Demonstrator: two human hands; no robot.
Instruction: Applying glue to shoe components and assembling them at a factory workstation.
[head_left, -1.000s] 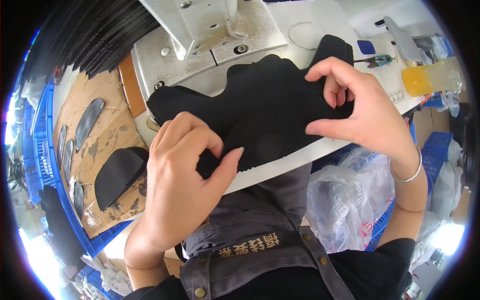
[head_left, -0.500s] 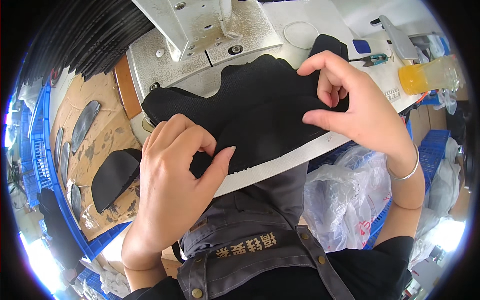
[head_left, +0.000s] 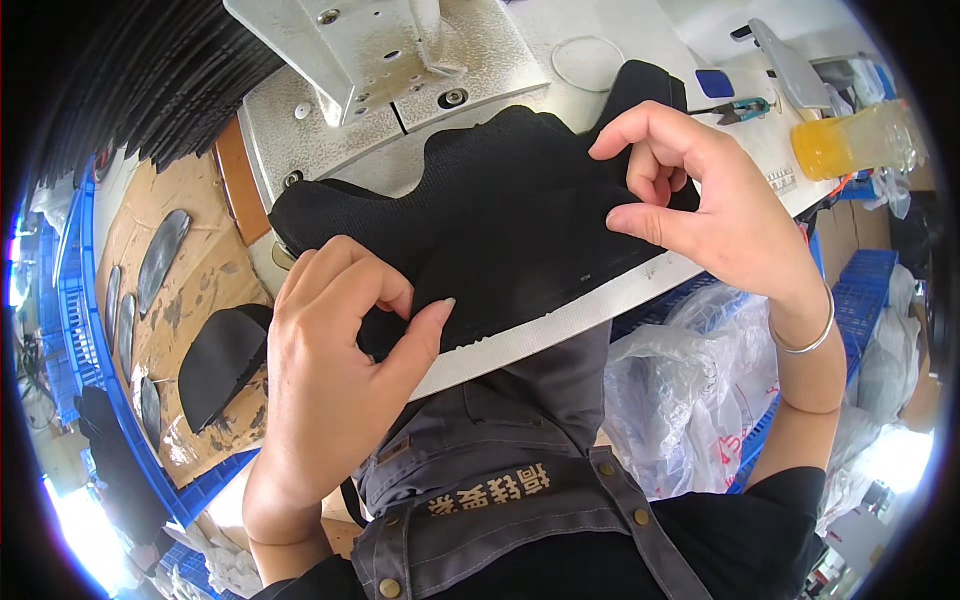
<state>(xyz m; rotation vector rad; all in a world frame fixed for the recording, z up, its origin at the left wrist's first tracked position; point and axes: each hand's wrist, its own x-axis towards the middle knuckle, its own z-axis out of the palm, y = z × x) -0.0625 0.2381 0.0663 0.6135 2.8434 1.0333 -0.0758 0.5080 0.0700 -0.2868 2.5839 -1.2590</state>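
Hands (head_left: 340, 370) unmoved (pinching black fabric (head_left: 500, 220)).

I see plain black fabric (head_left: 500, 220) on the white bench (head_left: 600, 310), an orange-filled bottle (head_left: 850, 145) at its right corner.

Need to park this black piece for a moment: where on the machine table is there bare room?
Bare white table lies behind the black fabric piece, between the metal machine base and the blue-handled snips. The near edge is crowded: left hand and right hand pinch the fabric there.
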